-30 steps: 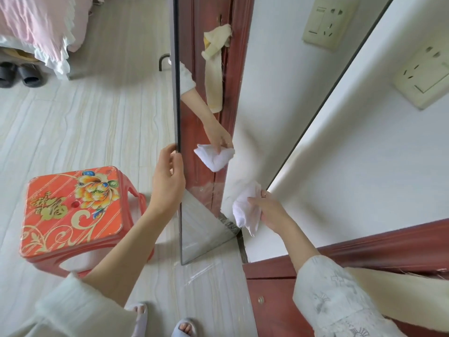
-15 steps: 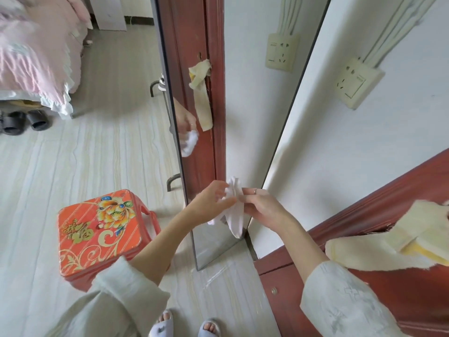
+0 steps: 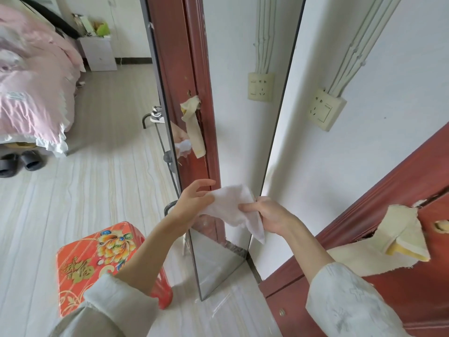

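You wear a loose, pale off-white top. Your left sleeve [image 3: 109, 310] looks plain and soft, with its cuff gathered on the forearm. Your right sleeve [image 3: 345, 305] shows a faint grey pattern and ends in a wide cuff. Both forearms, your left grip [image 3: 194, 203] and your right grip [image 3: 274, 215] are bare.

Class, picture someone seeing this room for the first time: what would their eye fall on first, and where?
Most likely the white cloth, held between the left hand and the right hand in front of the tall mirror by the wall. Next comes the bright red flowered stool on the floor at lower left, then the pink bedding at upper left.
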Demonstrator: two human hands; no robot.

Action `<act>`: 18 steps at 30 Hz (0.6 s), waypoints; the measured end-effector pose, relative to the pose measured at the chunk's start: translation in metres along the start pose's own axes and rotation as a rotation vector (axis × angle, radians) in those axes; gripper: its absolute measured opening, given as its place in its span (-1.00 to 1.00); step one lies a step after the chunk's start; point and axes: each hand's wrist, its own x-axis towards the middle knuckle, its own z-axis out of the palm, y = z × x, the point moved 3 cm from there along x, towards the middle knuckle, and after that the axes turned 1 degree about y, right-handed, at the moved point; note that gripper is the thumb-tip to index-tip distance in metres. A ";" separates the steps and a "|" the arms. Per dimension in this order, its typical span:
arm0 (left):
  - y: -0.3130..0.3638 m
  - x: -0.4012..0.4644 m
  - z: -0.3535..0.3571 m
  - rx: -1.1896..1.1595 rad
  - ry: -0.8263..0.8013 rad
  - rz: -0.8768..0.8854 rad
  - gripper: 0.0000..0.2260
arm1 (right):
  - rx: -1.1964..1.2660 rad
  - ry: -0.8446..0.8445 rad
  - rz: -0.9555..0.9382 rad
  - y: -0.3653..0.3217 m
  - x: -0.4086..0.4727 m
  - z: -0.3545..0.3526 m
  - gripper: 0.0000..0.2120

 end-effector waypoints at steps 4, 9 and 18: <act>0.008 0.007 -0.014 0.111 0.107 0.045 -0.73 | -0.097 0.002 -0.021 -0.014 -0.007 -0.001 -0.89; 0.013 0.009 -0.012 0.415 0.315 0.125 -0.82 | -0.033 0.059 -0.130 -0.024 -0.007 0.004 -0.87; 0.031 0.004 0.014 0.416 -0.069 0.117 -0.65 | -0.092 0.069 -0.334 -0.046 -0.015 0.023 -0.84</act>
